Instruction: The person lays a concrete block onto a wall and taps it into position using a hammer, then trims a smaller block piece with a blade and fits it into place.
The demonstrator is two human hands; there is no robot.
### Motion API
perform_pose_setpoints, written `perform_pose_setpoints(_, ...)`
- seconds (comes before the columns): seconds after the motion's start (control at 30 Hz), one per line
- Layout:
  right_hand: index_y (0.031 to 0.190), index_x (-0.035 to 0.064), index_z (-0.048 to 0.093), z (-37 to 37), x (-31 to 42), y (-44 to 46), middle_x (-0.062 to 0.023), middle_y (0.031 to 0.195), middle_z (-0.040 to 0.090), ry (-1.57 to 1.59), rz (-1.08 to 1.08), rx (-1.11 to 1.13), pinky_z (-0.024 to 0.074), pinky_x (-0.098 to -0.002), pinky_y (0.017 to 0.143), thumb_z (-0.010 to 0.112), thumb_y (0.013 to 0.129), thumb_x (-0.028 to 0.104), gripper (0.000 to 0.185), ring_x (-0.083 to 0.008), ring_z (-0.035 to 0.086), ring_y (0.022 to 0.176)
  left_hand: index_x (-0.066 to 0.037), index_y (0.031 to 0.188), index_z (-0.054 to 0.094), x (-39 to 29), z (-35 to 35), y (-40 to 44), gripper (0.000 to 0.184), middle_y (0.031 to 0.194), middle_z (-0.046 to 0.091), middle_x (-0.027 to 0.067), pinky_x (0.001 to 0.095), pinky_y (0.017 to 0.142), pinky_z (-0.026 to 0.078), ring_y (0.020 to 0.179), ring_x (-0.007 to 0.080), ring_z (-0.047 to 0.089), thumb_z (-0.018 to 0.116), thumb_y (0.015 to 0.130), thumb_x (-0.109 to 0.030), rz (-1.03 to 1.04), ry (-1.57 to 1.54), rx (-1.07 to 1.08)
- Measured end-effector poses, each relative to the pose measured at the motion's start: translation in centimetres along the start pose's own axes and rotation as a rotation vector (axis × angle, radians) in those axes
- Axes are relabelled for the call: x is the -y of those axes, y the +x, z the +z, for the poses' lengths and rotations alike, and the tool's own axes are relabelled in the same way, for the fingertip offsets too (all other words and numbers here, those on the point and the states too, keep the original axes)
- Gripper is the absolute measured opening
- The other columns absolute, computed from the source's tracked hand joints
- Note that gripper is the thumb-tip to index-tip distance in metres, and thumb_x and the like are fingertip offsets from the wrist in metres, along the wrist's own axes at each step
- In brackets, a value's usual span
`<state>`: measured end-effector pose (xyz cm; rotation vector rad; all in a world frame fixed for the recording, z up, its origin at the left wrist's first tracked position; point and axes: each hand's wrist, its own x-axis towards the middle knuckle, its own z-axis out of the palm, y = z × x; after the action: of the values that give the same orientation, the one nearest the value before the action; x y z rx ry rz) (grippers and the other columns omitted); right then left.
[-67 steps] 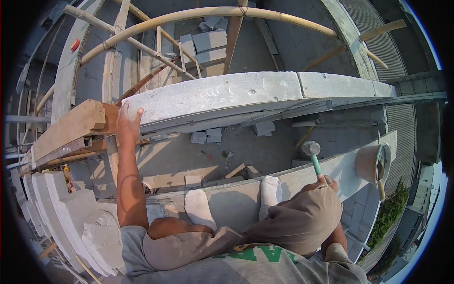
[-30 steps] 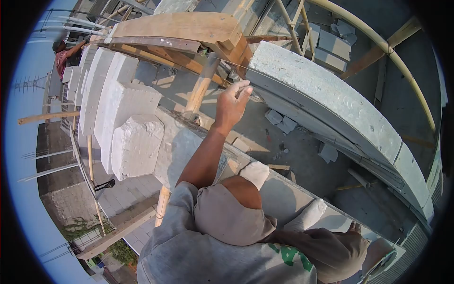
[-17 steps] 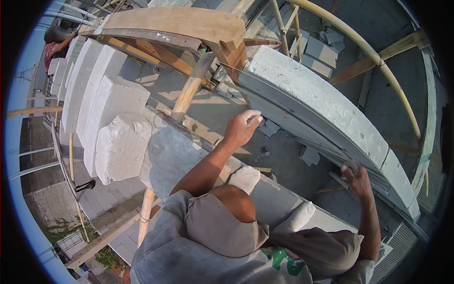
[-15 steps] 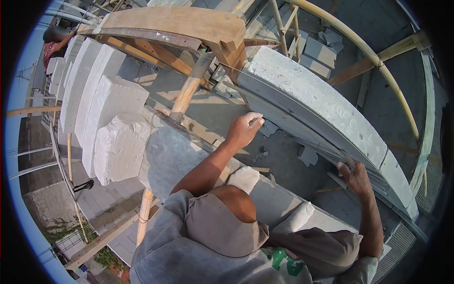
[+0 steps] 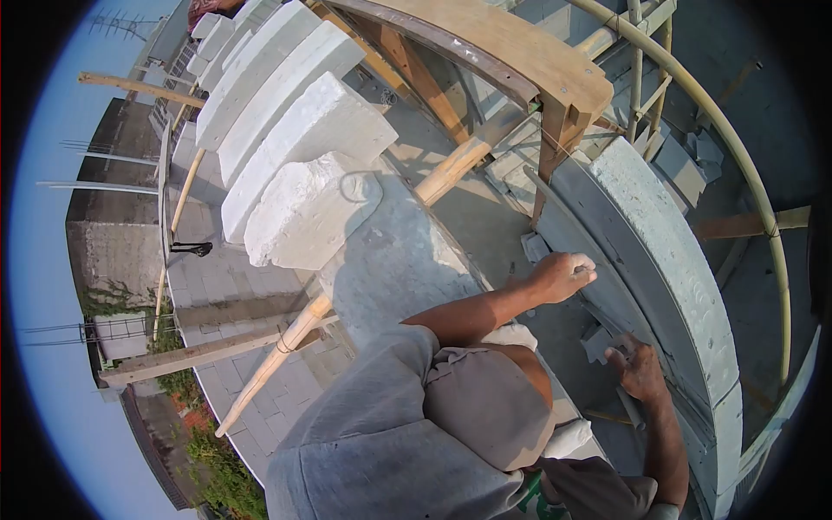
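Note:
My left hand [image 5: 565, 277] is held over the gap beside the curved block wall [image 5: 667, 251], its fingers curled in and the thumb pressed to them. Anything inside that grip is hidden. Lower and to the right, my right hand [image 5: 640, 369] has bent fingers close to the wall's inner face; what they hold, if anything, does not show. A long thin strip [image 5: 576, 215] runs along that inner face near both hands, and I cannot tell whether either touches it. Beneath my right wrist lies a grey rod [image 5: 630, 406]. A broken block piece [image 5: 597, 344] lies below, between the hands.
Pale cut blocks [image 5: 316, 208] stand in a row on the ledge [image 5: 394, 251] at left. A curved wooden form [image 5: 520, 43] and bamboo poles [image 5: 737, 139] surround the wall. Block pieces [image 5: 680, 169] lie behind it. Beyond the ledge is a drop to paving [image 5: 260, 381].
The camera has turned, so the wall, blocks and wooden form sit further right. My left hand has come nearer the wall's inner face with its fingers more curled. The two hands appear closer together.

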<state>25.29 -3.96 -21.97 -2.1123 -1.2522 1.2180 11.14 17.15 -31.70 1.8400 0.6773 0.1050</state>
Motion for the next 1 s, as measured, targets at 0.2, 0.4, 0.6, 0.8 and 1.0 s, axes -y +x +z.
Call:
perform_pose_setpoints(0.2,0.087,-0.0018,0.062,1.5,-4.9,0.1,-0.0187,0.079,0.064,-0.008,-0.034,-0.098,0.0484,-0.0404,0.066,0.061,0.086,0.019,0.021,-0.0340,0.064,0.072,-0.001,0.114,0.062,-1.0,-3.7,0.4,0.037,0.103,0.067,0.0184,0.0386,0.083,0.050,0.093,0.0317,0.066,0.063,0.089,-0.027,0.142,0.027,-0.165)
perform_pose_setpoints(0.4,0.087,-0.0016,0.062,2.0,-4.5,0.6,-0.0202,0.077,0.063,-0.018,-0.077,-0.125,0.0487,-0.0412,0.065,0.061,0.086,0.020,0.021,-0.0367,0.065,0.072,0.001,0.118,0.059,-2.6,-11.9,-4.6,0.037,0.108,0.066,0.0163,0.0369,0.086,0.049,0.097,0.0286,0.065,0.061,0.091,-0.025,0.170,0.238,-0.528)
perform_pose_setpoints(0.6,0.088,0.0002,0.063,1.6,-2.3,1.6,-0.0229,0.081,0.065,-0.042,-0.066,-0.086,0.0496,-0.0468,0.070,0.069,0.082,0.017,0.019,-0.0437,0.063,0.080,-0.001,0.122,0.057,-2.4,-12.2,-9.7,0.041,0.110,0.065,0.0203,0.0349,0.084,0.050,0.102,0.0273,0.065,0.064,0.090,-0.025,-0.137,-0.046,-0.558)
perform_pose_setpoints(0.8,0.100,-0.0041,0.061,-1.7,0.3,-1.1,-0.0241,0.084,0.066,-0.158,0.033,-0.097,0.0518,-0.0460,0.069,0.068,0.083,0.020,0.030,-0.0427,0.065,0.080,-0.002,0.126,0.055,-11.4,-14.4,-11.9,0.041,0.112,0.065,0.0173,0.0341,0.089,0.049,0.103,0.0238,0.063,0.064,0.092,-0.024,-0.093,0.014,-0.289)
perform_pose_setpoints(1.0,0.102,-0.0082,0.059,-7.3,8.3,-9.0,-0.0240,0.081,0.066,-0.073,0.114,-0.124,0.0531,-0.0435,0.070,0.067,0.084,0.022,0.036,-0.0407,0.066,0.079,-0.001,0.120,0.057,-22.7,-18.8,-14.6,0.037,0.106,0.066,0.0193,0.0356,0.083,0.051,0.101,0.0297,0.065,0.063,0.091,-0.023,-0.161,-0.109,-0.371)
